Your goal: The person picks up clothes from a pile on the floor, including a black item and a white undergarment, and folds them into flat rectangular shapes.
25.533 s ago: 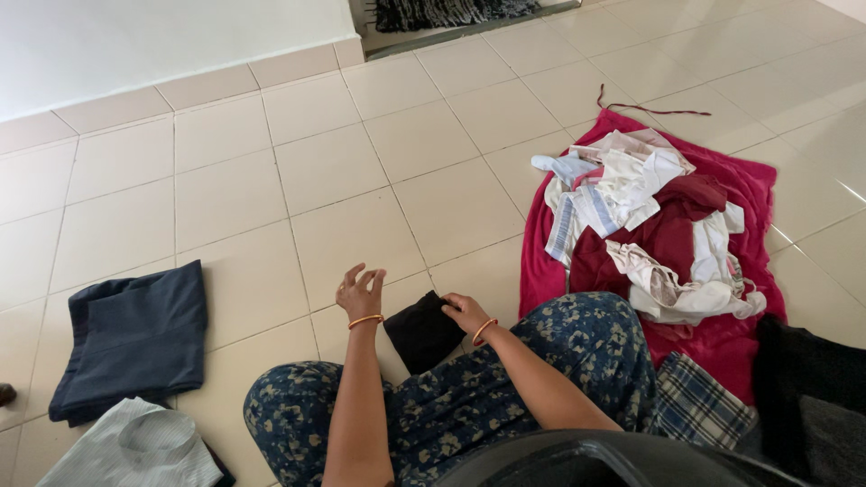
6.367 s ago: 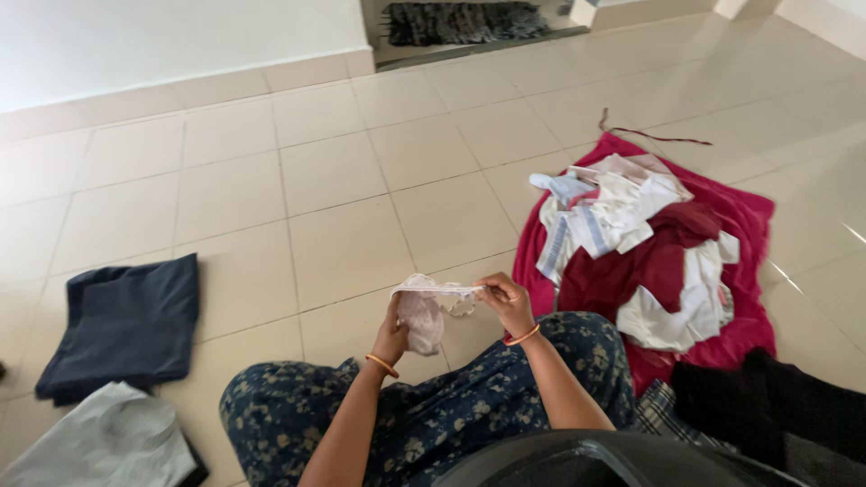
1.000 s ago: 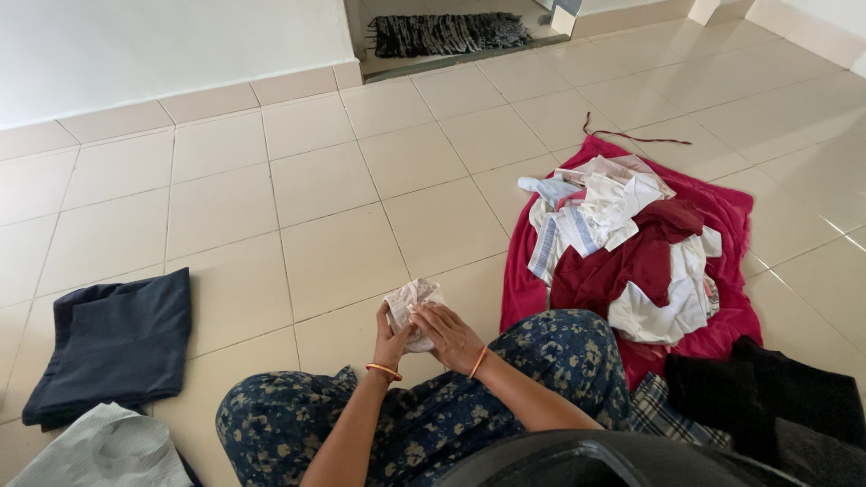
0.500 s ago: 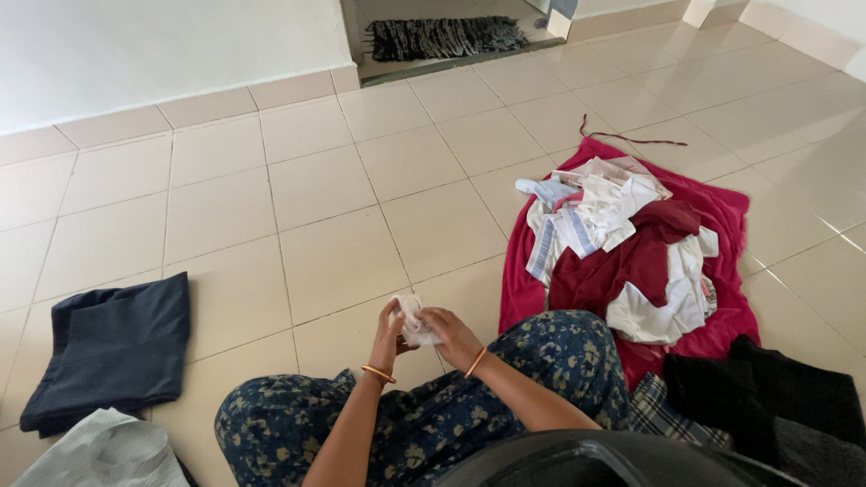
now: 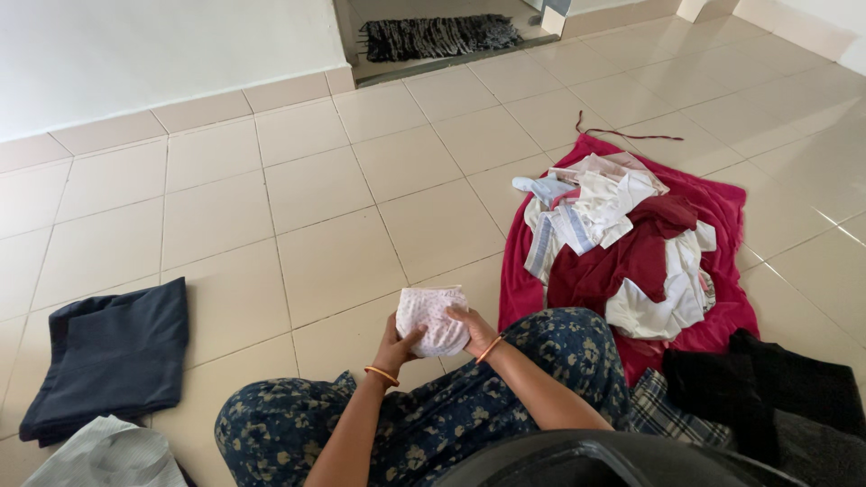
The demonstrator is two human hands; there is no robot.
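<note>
I sit on a tiled floor with my knees in dark blue flowered trousers [image 5: 469,415]. Both hands hold a small pale pink dotted garment [image 5: 431,317] folded into a compact pad just above my knee. My left hand [image 5: 397,346] grips its lower left side from beneath, an orange bangle on the wrist. My right hand [image 5: 471,326] presses on its right edge, also with an orange bangle.
A red cloth [image 5: 713,216] to my right carries a heap of white, striped and maroon clothes [image 5: 622,225]. Black garments [image 5: 776,388] and a checked cloth [image 5: 667,417] lie at the lower right. A folded dark navy garment [image 5: 113,356] and a pale grey one [image 5: 108,455] lie on the left. A dark mat [image 5: 433,34] lies in the doorway.
Over the last second the pink garment has been folded smaller and flattened between my hands. Earlier still I held it spread open, and before that a dark piece lay at my knee.
</note>
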